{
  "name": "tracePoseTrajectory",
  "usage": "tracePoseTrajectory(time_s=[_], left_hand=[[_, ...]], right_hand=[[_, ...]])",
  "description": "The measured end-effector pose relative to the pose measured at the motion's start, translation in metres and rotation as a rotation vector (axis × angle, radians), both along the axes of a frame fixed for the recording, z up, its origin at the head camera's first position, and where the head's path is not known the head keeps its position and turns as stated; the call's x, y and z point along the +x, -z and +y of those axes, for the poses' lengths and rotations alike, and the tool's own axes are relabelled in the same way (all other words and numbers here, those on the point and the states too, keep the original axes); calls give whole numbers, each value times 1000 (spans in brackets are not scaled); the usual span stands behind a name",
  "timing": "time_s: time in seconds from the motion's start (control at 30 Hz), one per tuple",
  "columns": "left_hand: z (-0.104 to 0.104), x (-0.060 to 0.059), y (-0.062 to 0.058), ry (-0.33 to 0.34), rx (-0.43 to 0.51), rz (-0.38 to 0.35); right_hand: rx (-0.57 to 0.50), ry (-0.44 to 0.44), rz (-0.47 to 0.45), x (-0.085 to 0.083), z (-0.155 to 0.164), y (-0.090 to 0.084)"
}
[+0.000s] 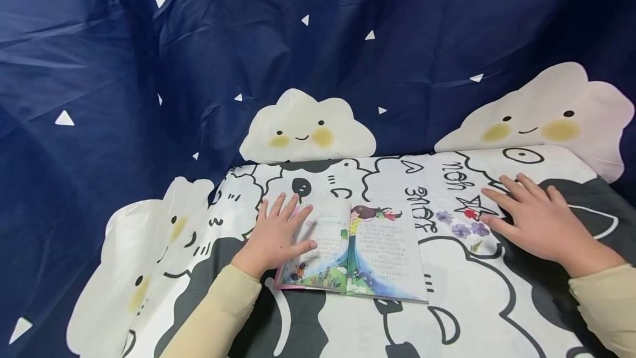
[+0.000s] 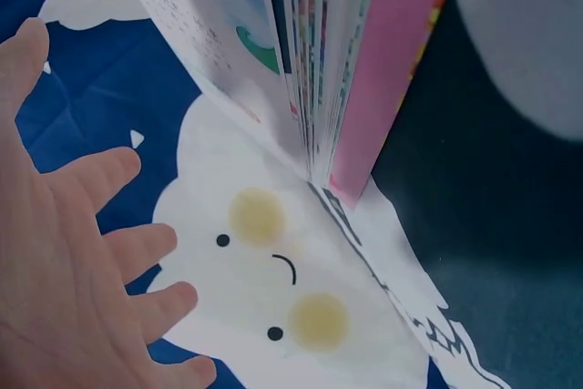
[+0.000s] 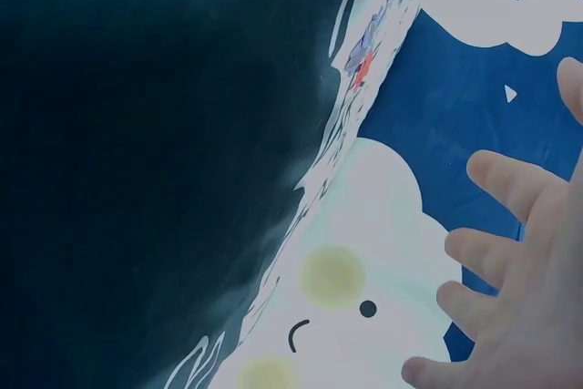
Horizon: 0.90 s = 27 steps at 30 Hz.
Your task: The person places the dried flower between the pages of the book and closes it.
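Cartoon-printed cloth (image 1: 477, 314) covers the table, black and white shapes nearest the viewer. On it an open picture book (image 1: 355, 253) lies flat; the left hand (image 1: 278, 236) rests on its left page, fingers spread and gripping nothing. To hold the page well, press evenly near the spine. The right hand (image 1: 539, 220) lies flat on the cloth beside small flower stickers (image 1: 462, 225). Beyond hangs a navy backdrop (image 1: 199, 43) with smiling clouds.
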<state>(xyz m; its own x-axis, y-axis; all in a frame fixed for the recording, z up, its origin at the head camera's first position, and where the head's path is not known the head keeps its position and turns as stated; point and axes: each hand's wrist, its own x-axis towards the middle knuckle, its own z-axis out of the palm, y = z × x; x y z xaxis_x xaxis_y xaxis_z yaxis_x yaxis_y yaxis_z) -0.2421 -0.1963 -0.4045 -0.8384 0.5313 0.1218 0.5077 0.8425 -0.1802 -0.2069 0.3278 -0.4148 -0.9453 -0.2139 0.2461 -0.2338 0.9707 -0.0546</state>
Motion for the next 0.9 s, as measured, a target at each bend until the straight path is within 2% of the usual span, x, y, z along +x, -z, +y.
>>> tracePoseTrajectory(time_s=[0.2, 0.43, 0.67, 0.9], left_hand=[[3, 1, 5, 15, -5, -8], [8, 4, 12, 40, -16, -48], [4, 4, 17, 132, 73, -219], [4, 3, 20, 192, 113, -356]], right_hand=[[-34, -42, -61, -6, 3, 2], [-88, -75, -38, -12, 7, 11], [-177, -88, -150, -18, 14, 16], [-191, -133, -257, -24, 17, 20]])
